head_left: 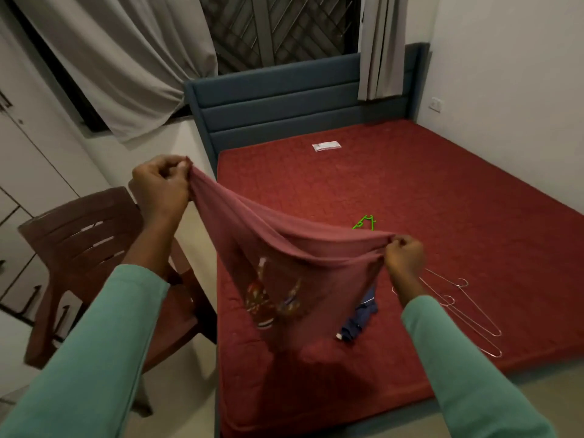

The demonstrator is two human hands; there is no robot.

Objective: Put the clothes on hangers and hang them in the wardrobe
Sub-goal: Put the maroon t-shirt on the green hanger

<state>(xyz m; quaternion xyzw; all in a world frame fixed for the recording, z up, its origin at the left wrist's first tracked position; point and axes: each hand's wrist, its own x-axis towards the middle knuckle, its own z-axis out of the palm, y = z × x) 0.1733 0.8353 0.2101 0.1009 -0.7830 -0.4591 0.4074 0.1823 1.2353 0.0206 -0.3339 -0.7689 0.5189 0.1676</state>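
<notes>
As fingers [169, 173] pinch, soft pink shirt [284, 251] sags.

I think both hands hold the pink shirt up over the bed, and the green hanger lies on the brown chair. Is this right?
Not quite. In the head view the green hanger lies on the red mattress, not on the brown chair. The rest is right: the left hand and the right hand both hold the pink shirt up over the bed.
</notes>
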